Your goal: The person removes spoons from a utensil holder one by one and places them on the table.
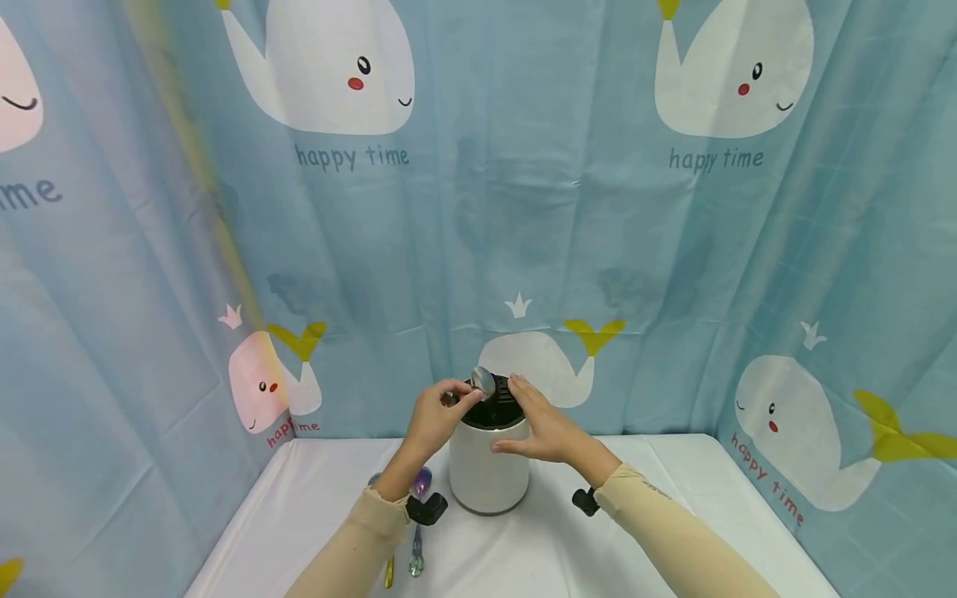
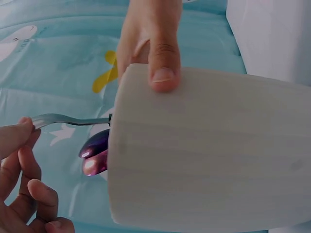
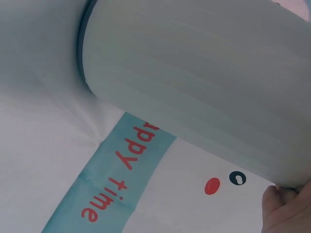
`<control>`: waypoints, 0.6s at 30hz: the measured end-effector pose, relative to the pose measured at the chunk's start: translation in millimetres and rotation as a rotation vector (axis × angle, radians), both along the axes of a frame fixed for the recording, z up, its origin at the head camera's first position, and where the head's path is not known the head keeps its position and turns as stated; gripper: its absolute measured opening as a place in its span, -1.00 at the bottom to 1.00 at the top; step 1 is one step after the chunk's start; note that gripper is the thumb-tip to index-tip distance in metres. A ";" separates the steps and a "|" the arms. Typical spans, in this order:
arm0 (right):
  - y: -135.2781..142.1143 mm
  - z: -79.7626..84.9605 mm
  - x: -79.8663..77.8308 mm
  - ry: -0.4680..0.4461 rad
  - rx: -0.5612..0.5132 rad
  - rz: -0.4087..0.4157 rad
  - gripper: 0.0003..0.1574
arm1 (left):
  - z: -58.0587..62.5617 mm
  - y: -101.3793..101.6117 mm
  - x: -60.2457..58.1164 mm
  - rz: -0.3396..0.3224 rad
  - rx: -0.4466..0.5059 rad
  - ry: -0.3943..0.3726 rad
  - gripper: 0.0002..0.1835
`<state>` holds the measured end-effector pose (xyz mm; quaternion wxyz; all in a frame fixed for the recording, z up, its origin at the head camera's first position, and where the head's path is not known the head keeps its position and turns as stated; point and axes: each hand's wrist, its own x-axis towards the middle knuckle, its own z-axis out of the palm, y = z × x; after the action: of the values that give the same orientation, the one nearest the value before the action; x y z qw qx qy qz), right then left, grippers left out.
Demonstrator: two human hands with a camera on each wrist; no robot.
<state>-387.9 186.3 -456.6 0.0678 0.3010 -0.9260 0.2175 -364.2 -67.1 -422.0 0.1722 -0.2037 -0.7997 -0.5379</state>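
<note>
Spoon (image 1: 483,380), shiny metal, smooth cylindrical holder (image 1: 489,472)

Surface (image 1: 635,519) white, softly creased; left, right and far edges plus both far corners in head view. White cylindrical container (image 1: 488,475) standing upright nearer far edge, roughly midway between far corners, dark base rim (image 1: 489,512) resting on surface. Purple-headed spoon (image 1: 422,482) lying on left-edge side of container, head toward far edge, ornate greenish handle end toward near edge, middle partly hidden. Gold handle (image 1: 389,573) of another utensil just beside, nearer left edge, tip toward near edge, remainder largely hidden.
</note>
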 end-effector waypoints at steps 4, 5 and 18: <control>0.0 0.3 0.9 0.002 0.000 -0.003 0.61 | 6.4 -2.8 3.0 0.002 0.041 0.037 -0.86; -0.1 0.4 1.0 0.002 0.000 -0.005 0.61 | 7.8 -3.9 3.2 0.005 0.051 0.047 -0.86; 0.4 -1.7 0.8 -0.006 -0.021 -0.006 0.62 | 24.1 -27.4 8.6 0.012 0.241 0.112 -0.82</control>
<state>-387.0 186.7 -458.2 0.0688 0.2970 -0.9247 0.2281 -355.6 -94.5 -397.8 0.2431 -0.2066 -0.7194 -0.6170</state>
